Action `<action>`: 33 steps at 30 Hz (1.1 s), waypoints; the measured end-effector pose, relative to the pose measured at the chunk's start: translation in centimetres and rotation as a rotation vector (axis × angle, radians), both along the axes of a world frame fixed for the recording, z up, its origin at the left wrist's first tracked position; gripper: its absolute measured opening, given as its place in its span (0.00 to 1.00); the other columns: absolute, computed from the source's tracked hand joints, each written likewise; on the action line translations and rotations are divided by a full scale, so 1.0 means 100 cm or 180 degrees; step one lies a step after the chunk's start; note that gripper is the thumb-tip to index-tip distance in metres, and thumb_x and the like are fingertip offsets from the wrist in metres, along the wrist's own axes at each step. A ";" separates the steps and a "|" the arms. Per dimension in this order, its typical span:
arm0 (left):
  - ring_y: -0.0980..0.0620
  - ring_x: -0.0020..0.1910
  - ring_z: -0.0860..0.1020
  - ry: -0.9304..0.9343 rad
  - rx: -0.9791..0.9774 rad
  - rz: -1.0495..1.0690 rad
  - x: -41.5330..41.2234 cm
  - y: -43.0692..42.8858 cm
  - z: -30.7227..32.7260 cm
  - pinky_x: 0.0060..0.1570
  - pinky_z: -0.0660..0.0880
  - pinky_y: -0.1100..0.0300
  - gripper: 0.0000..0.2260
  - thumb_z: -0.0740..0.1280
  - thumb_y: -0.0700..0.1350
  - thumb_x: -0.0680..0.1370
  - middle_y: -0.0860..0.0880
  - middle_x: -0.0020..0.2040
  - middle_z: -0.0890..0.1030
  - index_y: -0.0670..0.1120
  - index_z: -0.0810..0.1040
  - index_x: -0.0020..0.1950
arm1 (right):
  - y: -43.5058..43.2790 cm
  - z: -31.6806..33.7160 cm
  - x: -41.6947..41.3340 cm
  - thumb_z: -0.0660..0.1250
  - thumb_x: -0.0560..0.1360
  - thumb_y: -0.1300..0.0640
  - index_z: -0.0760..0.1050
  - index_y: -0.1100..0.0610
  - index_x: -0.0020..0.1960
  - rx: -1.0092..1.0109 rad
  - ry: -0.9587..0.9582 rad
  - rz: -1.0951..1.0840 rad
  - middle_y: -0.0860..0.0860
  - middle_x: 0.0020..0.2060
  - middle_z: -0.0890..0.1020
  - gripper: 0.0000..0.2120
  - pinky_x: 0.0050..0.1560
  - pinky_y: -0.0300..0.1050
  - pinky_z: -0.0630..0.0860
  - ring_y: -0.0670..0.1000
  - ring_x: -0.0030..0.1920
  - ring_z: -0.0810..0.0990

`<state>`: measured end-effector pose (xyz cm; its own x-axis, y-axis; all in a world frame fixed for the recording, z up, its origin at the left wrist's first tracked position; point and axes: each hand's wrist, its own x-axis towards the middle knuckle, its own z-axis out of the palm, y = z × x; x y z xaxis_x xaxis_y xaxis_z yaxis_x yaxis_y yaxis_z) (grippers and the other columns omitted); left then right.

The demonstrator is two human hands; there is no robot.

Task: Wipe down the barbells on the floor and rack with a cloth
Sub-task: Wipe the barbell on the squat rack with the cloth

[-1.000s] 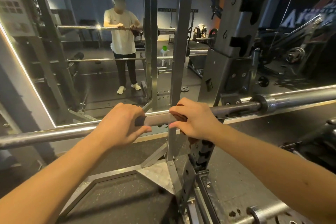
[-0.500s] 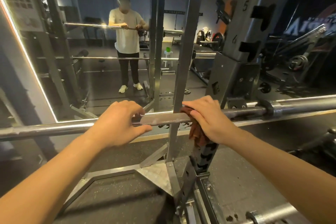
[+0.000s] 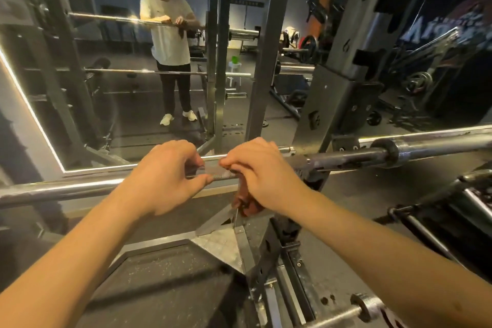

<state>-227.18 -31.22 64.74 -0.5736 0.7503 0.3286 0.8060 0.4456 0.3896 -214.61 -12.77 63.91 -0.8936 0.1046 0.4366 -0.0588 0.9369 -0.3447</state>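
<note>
Gym floor, dark rubber matting, facing a big wall mirror with a lit edge. Steel power rack in front: plain upright centre, numbered upright with slots to its right, "5" and "4" readable. Triangular gusset plate at the rack base.

Racked barbell runs across the whole view, lower on the left and higher on the right. Collar and sleeve are out to the right, past the numbered upright.

Left hand: fingers curled over the top of the shaft, thumb underneath, gripping bare steel.

Right hand: just beside the left, also curled over the shaft, clamping a reddish-brown cloth against it. Most of the cloth is hidden under the palm and fingers; the loose end hangs below the bar, under the heel of the hand.

Only a short stretch of knurled shaft shows between the two hands. Cannot tell how far the cloth wraps round the bar.

Second barbell lies low at the bottom right, only its shaft end and collar in view, well apart from both hands.

The mirror shows the person's reflection, white shirt and dark trousers, both hands on the bar.
</note>
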 end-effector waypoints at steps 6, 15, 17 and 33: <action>0.57 0.45 0.73 -0.0007 0.0022 -0.0063 -0.002 -0.002 -0.003 0.48 0.74 0.56 0.10 0.72 0.58 0.76 0.57 0.44 0.75 0.56 0.74 0.46 | 0.042 0.011 0.029 0.62 0.83 0.59 0.83 0.48 0.58 -0.0012 -0.0369 -0.0849 0.41 0.52 0.81 0.13 0.65 0.45 0.71 0.44 0.58 0.74; 0.56 0.44 0.73 0.0110 0.0028 -0.0111 -0.003 0.001 -0.004 0.49 0.74 0.55 0.12 0.73 0.58 0.75 0.58 0.44 0.74 0.54 0.74 0.48 | -0.034 0.002 -0.023 0.63 0.82 0.57 0.82 0.51 0.57 0.0227 -0.0177 -0.0566 0.48 0.52 0.82 0.10 0.58 0.55 0.73 0.51 0.54 0.76; 0.57 0.44 0.73 0.0154 0.0017 -0.0116 -0.004 -0.001 -0.005 0.48 0.74 0.55 0.12 0.72 0.59 0.75 0.58 0.44 0.74 0.54 0.74 0.48 | -0.018 0.004 -0.012 0.61 0.83 0.58 0.83 0.49 0.58 0.0122 -0.0193 -0.0424 0.46 0.52 0.82 0.12 0.59 0.53 0.73 0.50 0.55 0.76; 0.52 0.51 0.75 0.0600 -0.0169 -0.0426 0.028 0.056 0.006 0.58 0.75 0.49 0.13 0.68 0.58 0.78 0.55 0.50 0.79 0.53 0.79 0.56 | 0.052 0.006 0.042 0.61 0.84 0.57 0.84 0.50 0.57 0.0372 -0.0206 -0.1928 0.47 0.53 0.83 0.13 0.62 0.49 0.73 0.50 0.57 0.76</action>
<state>-224.39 -25.61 65.34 -0.4001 0.8346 0.3787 0.9156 0.3457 0.2054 -210.45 -7.58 64.51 -0.7155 0.5563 0.4226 0.5129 0.8290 -0.2228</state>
